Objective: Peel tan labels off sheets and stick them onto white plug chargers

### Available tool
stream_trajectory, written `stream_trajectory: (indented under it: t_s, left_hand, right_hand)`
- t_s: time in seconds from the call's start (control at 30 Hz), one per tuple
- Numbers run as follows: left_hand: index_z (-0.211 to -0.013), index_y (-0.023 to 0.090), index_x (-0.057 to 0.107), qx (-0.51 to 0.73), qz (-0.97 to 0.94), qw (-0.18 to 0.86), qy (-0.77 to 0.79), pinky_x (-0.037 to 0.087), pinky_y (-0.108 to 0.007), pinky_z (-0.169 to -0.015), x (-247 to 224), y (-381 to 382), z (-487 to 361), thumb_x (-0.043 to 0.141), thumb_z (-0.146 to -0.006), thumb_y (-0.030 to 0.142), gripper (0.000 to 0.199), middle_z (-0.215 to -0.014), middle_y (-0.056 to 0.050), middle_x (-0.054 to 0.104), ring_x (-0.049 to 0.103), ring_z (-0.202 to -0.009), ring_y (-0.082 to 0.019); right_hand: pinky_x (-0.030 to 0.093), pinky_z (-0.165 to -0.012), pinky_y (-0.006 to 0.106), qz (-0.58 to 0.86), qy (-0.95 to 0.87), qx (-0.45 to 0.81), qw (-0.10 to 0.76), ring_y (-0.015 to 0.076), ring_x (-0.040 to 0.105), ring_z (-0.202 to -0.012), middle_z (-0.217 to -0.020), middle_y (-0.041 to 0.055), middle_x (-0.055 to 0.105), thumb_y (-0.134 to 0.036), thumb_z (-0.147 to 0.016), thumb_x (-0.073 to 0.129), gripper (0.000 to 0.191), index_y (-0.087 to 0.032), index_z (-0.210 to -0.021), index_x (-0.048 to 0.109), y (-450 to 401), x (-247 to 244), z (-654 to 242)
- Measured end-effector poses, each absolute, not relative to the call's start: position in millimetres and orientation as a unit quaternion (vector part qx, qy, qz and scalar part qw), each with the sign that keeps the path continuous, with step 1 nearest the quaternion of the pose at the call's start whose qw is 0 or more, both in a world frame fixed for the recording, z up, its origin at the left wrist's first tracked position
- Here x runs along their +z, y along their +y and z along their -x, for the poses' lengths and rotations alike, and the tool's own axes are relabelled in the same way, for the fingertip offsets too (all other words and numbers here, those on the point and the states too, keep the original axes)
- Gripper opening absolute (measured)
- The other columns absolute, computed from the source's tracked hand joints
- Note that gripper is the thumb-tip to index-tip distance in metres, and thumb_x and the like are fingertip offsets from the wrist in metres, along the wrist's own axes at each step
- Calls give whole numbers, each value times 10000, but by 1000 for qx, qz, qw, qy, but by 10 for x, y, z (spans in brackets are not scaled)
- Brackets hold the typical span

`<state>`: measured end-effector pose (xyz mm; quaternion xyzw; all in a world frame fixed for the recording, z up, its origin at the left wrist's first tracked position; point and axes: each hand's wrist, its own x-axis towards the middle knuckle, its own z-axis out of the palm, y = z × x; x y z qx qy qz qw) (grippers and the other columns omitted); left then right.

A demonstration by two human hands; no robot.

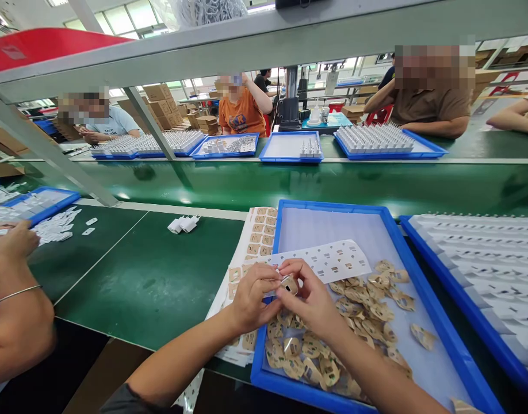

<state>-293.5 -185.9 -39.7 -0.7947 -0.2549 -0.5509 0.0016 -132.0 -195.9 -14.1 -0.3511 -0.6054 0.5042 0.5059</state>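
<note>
Over the near left part of a blue-rimmed tray (387, 221), my two hands meet at a small tan paper-backed sticker (289, 284) with a dark cutout. My left hand (256, 294) pinches its left side, fingertips partly hidden. On the other side, the thumb and forefinger of my right hand (312, 299) close on it. Many loose tan pieces (367, 296) lie heaped in the tray below. A white sheet (339, 257) with small printed or cut marks rests across the tray behind my fingers. Left of the tray are sheets of tan stickers (260, 237), partly under my left forearm.
Another blue tray (445, 261) with rows of white parts stands at right. A few white adapter-like pieces (184, 223) lie on the green table. A neighbour's arm (14, 299) works at far left. Across the bench, people sit behind several trays, and a shelf beam (264, 43) crosses overhead.
</note>
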Motion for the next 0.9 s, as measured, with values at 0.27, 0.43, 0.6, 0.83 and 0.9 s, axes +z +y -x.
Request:
stream_trajectory:
  t_s: [0.27, 0.43, 0.6, 0.83, 0.9]
  left_hand:
    - [-1114, 201, 527, -547, 796, -22, -259, 592, -347, -773, -329, -1871, 2944, 738, -830, 221, 355, -954, -77, 667, 673, -879, -195]
    - [-1100, 213, 530, -527, 790, -71, -305, 577, -365, -774, -330, -1880, 2957, 758, -814, 275, 371, -981, -81, 667, 676, -894, -213]
    - [-1024, 221, 547, -534, 720, -227, -380, 598, -338, -785, -359, -1824, 2978, 742, -806, 254, 295, -1047, -73, 640, 668, -979, -210]
    - [-1206, 227, 558, -521, 693, -240, -435, 585, -348, -906, -260, -1699, 3090, 724, -786, 196, 453, -1141, -71, 637, 645, -1051, -196]
    - [-1181, 228, 593, -505, 698, -161, -481, 563, -350, -931, -207, -1554, 3238, 722, -779, 190, 425, -1146, -65, 658, 640, -1057, -201]
  right_hand:
    - [533, -700, 282, 377, -699, 421, 438, 172, 637, -853, -1008, 46, 708, -297, -956, 575, 142, -235, -1037, 674, -1869, 14, 1058]
    - [538, -770, 333, 341, -795, 180, 469, 204, 646, -909, -1029, 91, 714, -163, -972, 547, 103, -200, -997, 640, -1858, -52, 1073]
    - [525, -758, 302, 239, -853, 197, 420, 182, 627, -850, -928, 69, 693, -173, -979, 537, 85, -195, -952, 615, -1946, 151, 1036]
    - [430, -569, 261, 377, -876, 298, 40, 170, 614, -582, -628, 15, 666, -263, -921, 578, 299, -202, -645, 677, -1816, 155, 676]
    - [442, -598, 295, 434, -875, 215, 19, 210, 644, -638, -705, 58, 692, -282, -940, 519, 348, -194, -653, 694, -1746, 75, 651]
